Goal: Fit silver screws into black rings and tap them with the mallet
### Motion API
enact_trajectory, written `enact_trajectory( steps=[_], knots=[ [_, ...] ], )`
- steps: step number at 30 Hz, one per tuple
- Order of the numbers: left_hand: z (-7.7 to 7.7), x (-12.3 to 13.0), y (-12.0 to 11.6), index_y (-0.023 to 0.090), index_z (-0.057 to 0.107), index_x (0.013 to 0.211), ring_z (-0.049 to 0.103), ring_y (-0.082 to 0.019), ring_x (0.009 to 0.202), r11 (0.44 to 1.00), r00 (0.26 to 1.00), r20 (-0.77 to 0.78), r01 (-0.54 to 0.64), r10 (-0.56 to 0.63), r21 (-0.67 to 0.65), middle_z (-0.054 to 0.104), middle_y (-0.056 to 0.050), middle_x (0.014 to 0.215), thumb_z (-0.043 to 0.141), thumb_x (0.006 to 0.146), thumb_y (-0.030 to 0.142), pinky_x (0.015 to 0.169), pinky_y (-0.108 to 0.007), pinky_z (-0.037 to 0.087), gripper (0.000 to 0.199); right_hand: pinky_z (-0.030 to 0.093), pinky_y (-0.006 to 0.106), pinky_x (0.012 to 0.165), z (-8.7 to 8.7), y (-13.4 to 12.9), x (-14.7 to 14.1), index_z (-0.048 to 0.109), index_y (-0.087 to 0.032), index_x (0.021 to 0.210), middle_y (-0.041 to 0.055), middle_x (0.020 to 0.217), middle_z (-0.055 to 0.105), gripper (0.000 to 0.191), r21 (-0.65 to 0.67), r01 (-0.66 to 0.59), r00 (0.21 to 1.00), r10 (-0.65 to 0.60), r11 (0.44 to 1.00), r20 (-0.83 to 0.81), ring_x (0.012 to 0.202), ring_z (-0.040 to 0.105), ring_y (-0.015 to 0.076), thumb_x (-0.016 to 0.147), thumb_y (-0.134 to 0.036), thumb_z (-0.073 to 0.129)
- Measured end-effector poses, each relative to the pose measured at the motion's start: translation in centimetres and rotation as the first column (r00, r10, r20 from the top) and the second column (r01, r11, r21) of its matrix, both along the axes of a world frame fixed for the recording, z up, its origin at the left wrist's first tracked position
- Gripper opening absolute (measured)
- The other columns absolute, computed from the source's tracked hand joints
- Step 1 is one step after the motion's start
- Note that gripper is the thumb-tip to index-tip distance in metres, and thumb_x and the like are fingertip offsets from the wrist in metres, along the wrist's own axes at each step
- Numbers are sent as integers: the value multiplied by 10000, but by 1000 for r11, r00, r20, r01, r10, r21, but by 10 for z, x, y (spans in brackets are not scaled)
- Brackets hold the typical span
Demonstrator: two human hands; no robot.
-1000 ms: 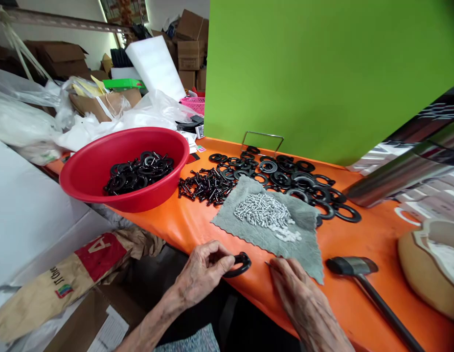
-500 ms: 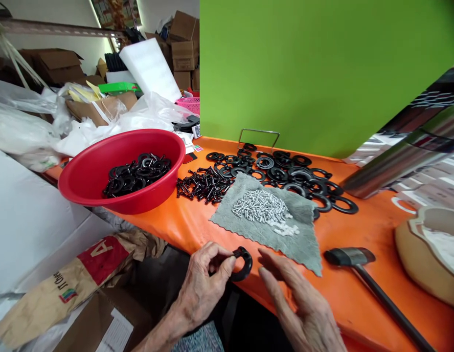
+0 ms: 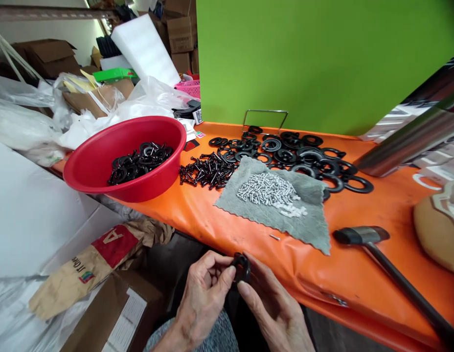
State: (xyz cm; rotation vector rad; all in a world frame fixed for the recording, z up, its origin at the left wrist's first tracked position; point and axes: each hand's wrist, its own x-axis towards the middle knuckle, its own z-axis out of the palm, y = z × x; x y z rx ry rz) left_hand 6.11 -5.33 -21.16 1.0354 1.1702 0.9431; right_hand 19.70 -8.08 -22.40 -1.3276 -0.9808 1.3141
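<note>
A black ring-shaped part is held just off the table's near edge, tilted toward me. My left hand pinches its left side between thumb and forefinger. On the other side, the fingers and thumb of my right hand close around the ring and hide some of it. One small silver pin lies on the orange tabletop above my hands. Farther back, a grey cloth carries a heap of silver pins and several small white pieces.
A red basin with black parts stands at left. Beside it lie short black rods and many black rings. A black-headed hammer rests at right, near a tan container. A green panel stands behind.
My right hand has moved left and closed on the ring. Both hands now sit nearer to me, off the table edge. The small silver pin on the table is now visible.
</note>
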Motion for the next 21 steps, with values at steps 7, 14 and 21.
enact_trajectory(
  steps=[7,14,21],
  knots=[
    [-2,-6,-11,127,673,897,582,-123,734,999,999,17,-31,32,-32,624,-31,813,654,835,397,692,-214,474,278,541,338,901,-14,-14,-4,623,-323,1215,30,1261,626,416,-14,-21,999,21,1000,-42,1118,604,244,808,-370,699],
    [-4,-14,-29,144,661,874,606,-115,697,983,996,70,-35,49,-179,640,-19,777,693,812,388,661,-196,491,254,513,257,927,-22,-31,-6,570,-444,1229,-33,1274,613,444,-52,-129,984,122,990,-129,1186,552,202,835,-274,686],
    [-6,-20,-41,153,664,884,608,-114,730,987,998,58,16,-6,-160,620,-19,802,657,851,332,673,-190,490,182,535,228,889,-20,-43,-6,529,-491,1248,-50,1296,583,489,-11,-161,983,160,987,-89,1065,634,146,849,-244,666]
  ],
)
